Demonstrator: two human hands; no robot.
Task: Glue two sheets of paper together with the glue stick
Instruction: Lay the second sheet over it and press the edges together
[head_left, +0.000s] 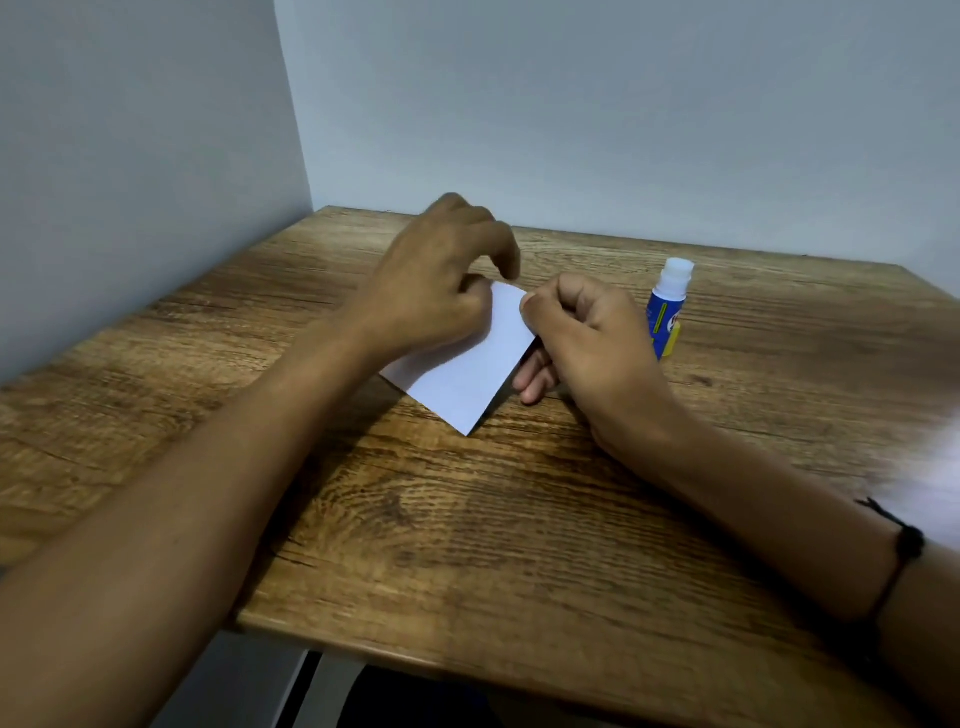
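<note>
Centrally on the wooden table (467, 519), white paper (462, 374) is pinched at its far corner by the right hand (587, 343), thumb on top and fingers beneath. Its left edge is covered by the left hand (436, 280); whether that hand grips or only presses cannot be told. One sheet or two cannot be made out. Behind the right hand, the uncapped glue stick (667, 306) stands upright, its base hidden.

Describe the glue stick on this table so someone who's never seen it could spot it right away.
Start at the wooden table in the corner of the grey walls. Just beyond the right hand, which pinches the white paper, the glue stick stands upright. It is the only coloured thing there: a blue tube with a white top.
</note>
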